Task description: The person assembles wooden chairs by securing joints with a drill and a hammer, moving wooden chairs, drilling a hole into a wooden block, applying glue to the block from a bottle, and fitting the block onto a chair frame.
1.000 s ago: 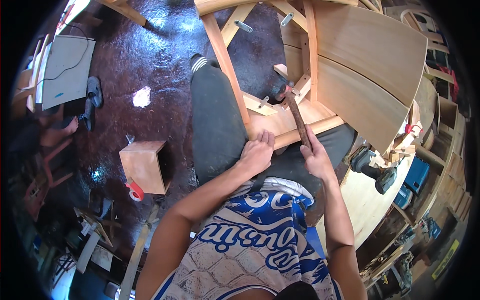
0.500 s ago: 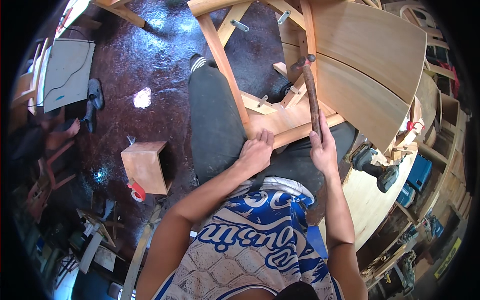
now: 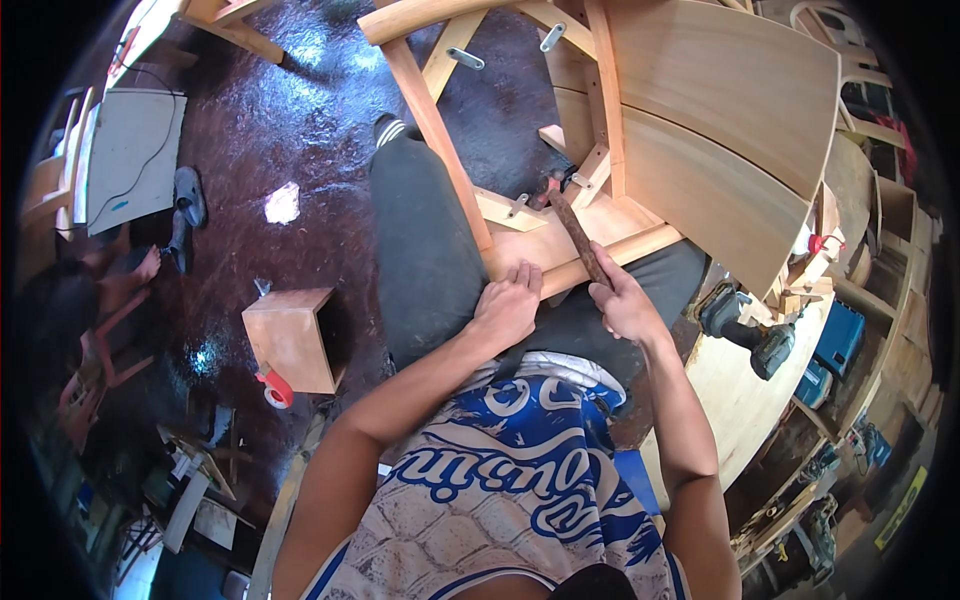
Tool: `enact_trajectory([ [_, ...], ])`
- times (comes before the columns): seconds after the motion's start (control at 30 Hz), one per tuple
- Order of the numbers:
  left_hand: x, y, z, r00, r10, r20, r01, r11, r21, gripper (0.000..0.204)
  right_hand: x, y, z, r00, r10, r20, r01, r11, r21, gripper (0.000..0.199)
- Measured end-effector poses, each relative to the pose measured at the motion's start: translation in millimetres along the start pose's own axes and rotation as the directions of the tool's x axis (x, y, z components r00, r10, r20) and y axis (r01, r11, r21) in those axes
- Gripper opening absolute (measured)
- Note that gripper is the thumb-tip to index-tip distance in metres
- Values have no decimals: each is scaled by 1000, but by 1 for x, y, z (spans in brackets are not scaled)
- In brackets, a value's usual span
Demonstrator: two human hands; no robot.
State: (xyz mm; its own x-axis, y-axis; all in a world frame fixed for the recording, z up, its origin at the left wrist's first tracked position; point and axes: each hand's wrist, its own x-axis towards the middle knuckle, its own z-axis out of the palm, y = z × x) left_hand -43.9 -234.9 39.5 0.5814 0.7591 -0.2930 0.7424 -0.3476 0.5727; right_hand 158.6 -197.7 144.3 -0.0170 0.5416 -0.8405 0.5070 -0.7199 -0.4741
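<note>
While the right hand [image 3: 622, 305] has its grip wrapped tight around the handle of a hammer [image 3: 572, 228], whose head sits low against the joint of the wooden chair frame [image 3: 560, 250] lying across the person's lap, the left hand [image 3: 508, 308] presses the frame's rail, fingers curled over its edge, just beside the hammer's line. A glancing blow could likely slide off the joint and land on those fingers, or dent the pale curved seat panels [image 3: 720, 120]. Resting only on the knees, the frame could also shift under a strike.
</note>
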Motion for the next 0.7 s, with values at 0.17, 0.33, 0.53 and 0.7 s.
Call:
enact_trajectory([
  [0.17,5,4,-15,998,-24,63,27,999,-39,53,4,14,-6,987,-128,-98,136,988,77,68],
  [0.33,0,3,-4,998,7,-59,-8,1000,-22,52,0,5,0,989,-106,-101,127,965,229,67],
  [0.53,1,5,-7,999,-34,40,35,999,-33,53,8,3,2,967,-227,-116,249,938,240,67],
  [0.7,2,11,-14,999,-26,28,27,999,-22,53,27,5,2,902,-380,-204,412,900,146,67],
])
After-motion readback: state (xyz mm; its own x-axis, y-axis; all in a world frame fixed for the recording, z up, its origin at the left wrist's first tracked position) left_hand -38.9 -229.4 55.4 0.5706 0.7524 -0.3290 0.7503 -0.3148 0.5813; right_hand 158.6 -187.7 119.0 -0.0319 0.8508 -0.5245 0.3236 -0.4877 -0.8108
